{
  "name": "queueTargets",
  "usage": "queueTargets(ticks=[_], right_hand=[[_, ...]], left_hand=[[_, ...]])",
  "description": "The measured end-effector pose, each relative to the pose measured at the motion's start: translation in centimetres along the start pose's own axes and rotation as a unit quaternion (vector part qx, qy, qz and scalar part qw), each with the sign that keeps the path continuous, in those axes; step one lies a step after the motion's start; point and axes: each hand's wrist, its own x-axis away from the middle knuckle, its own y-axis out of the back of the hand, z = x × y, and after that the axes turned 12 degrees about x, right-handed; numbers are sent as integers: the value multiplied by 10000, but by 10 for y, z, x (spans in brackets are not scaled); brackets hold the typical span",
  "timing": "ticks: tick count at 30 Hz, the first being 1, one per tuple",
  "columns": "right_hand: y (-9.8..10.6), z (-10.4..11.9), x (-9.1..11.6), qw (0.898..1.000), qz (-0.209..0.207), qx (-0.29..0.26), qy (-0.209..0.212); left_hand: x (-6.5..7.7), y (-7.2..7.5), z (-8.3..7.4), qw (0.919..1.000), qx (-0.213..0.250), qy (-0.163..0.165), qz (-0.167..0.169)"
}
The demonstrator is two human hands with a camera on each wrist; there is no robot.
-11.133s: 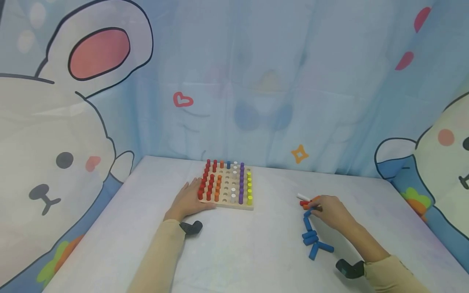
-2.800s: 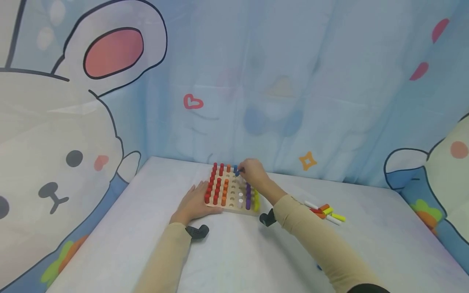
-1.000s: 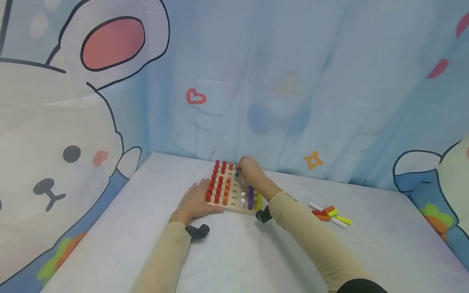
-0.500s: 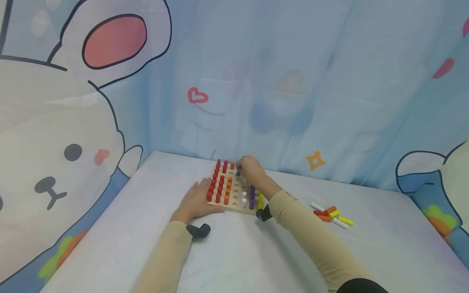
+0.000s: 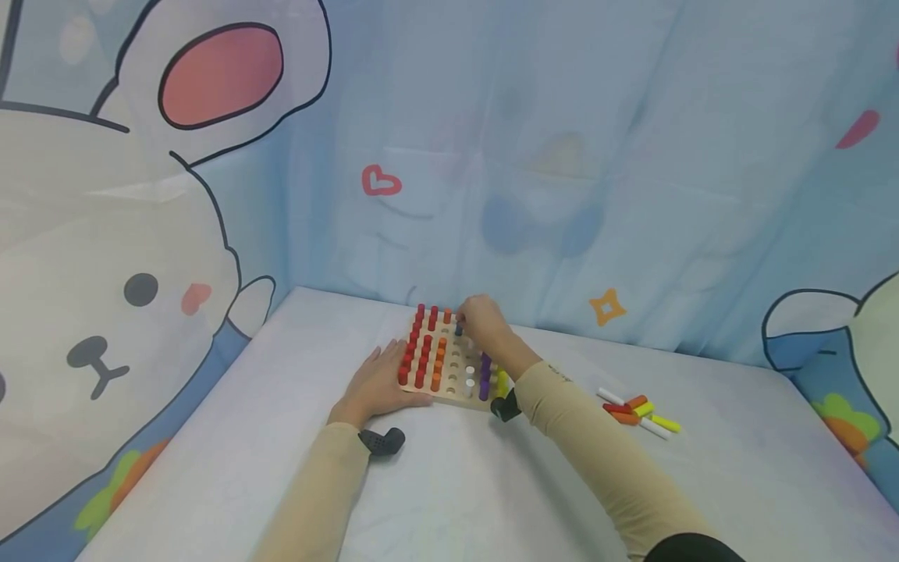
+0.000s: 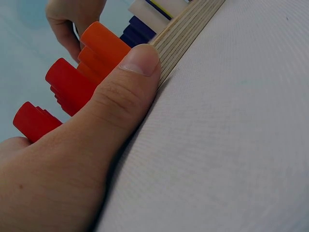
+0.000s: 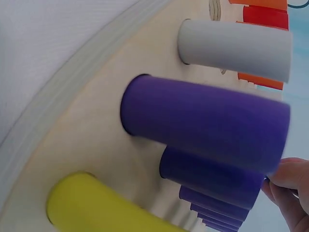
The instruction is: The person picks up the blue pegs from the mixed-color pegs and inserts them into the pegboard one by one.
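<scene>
A wooden pegboard point(image 5: 460, 401) holds rows of red pegs point(image 5: 409, 361), orange pegs point(image 5: 436, 376), white pegs point(image 5: 470, 377), purple pegs point(image 5: 485, 384) and yellow pegs point(image 5: 502, 383). My left hand point(image 5: 377, 385) rests against its left side with fingers extended; in the left wrist view the thumb point(image 6: 113, 104) lies along the front edge. At the far part of the board, my right hand point(image 5: 485, 324) has its fingertips at a blue peg point(image 5: 459, 330) and appears to pinch it. That hand hides the nearby holes and pegs.
On the white tabletop point(image 5: 435, 484), right of the board, lies a small pile of loose pegs: white pegs point(image 5: 655, 428), orange pegs point(image 5: 625, 418), a red peg point(image 5: 616, 408) and yellow pegs point(image 5: 665, 423). My right sleeve point(image 5: 597, 445) covers part of the table. A printed curtain point(image 5: 435, 234) hangs behind.
Since the oldest frame, my right hand has gone from loose blue pegs on the right to the board; those pegs are out of sight. During the last second it stays at the blue peg.
</scene>
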Motion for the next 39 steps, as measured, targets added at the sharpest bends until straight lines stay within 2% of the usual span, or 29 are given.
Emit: queueTargets(ticks=[12,17,25,32,39], right_hand=[[-1,1,-4,9997,9,-28,-241],[-1,-1,-1,9997,150,48,-178],[2,-3,2,9999,-90,-62,12],[1,-2,6,9998,128,-125,61],[1,-1,11,9995,-194,-26,263]], left_hand=[[-3,3,-3,10000,-46,25,3],[-4,2,-3,10000,-56,-41,34],[-5,2,-4,9999,-101,-101,-26],[-4,-3,-2,9999,39,-114,4],[-1,-3,2,9999,112,-98,-41]])
